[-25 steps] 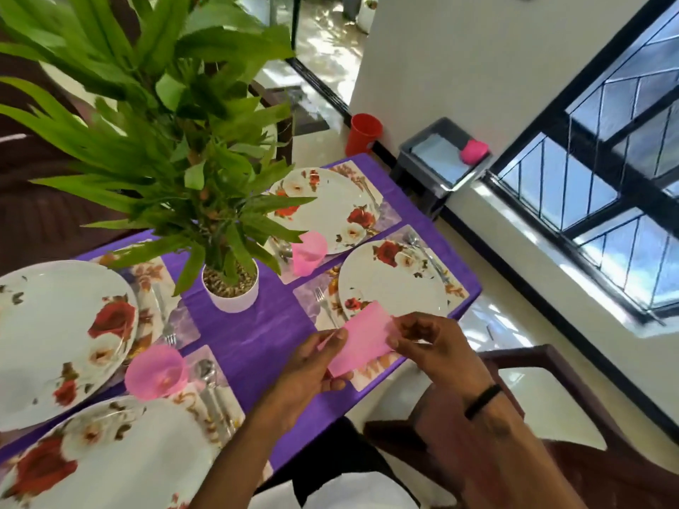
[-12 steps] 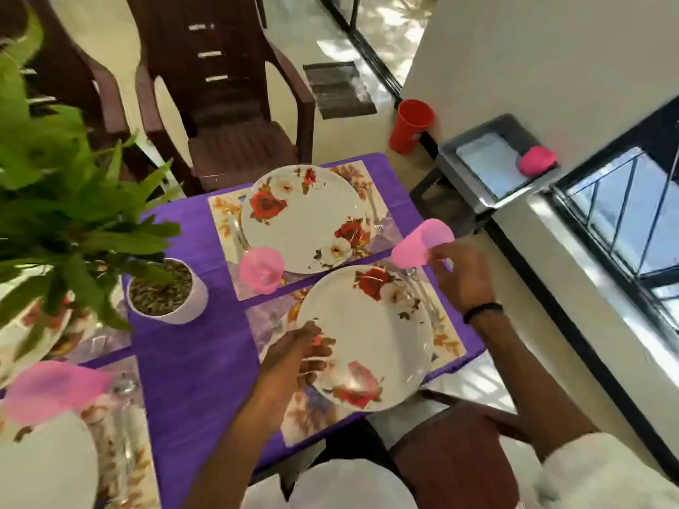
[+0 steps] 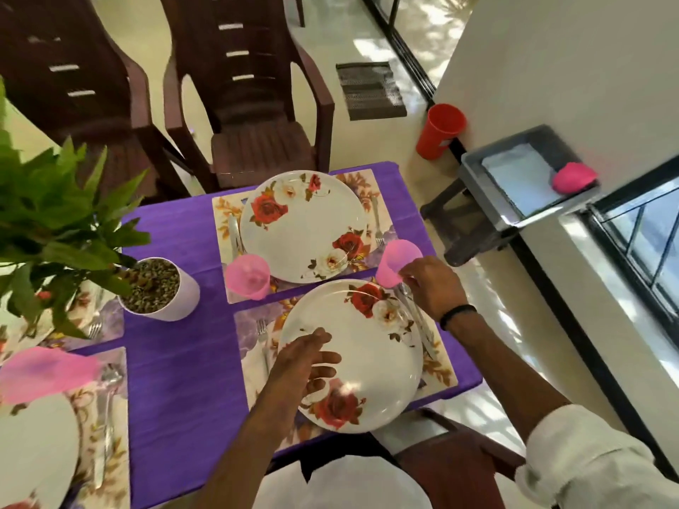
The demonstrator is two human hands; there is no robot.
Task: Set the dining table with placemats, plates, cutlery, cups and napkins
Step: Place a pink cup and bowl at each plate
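A floral plate [image 3: 371, 358] sits on the near placemat [image 3: 253, 325], with a fork [image 3: 261, 330] to its left and cutlery [image 3: 419, 325] to its right. My right hand [image 3: 430, 284] pinches a pink cup [image 3: 395, 257] at the placemat's far right corner, above the cutlery. With its fingers relaxed, my left hand [image 3: 308, 361] lies over the plate's left part. Beyond it a second plate [image 3: 305, 229] sits on its own placemat [image 3: 378, 200], with another pink cup [image 3: 247, 276] at that mat's near left corner.
The purple tablecloth [image 3: 183, 361] also carries a potted plant [image 3: 161, 292] and left-side settings with a blurred pink cup [image 3: 44, 372]. Brown chairs [image 3: 253, 104] stand beyond the table. On the floor to the right stand a red cup [image 3: 439, 130] and a grey tray [image 3: 477, 170].
My right hand has carried the pink cup from in front of me down to the near placemat's far right corner. My left hand let go of it and moved over the near plate.
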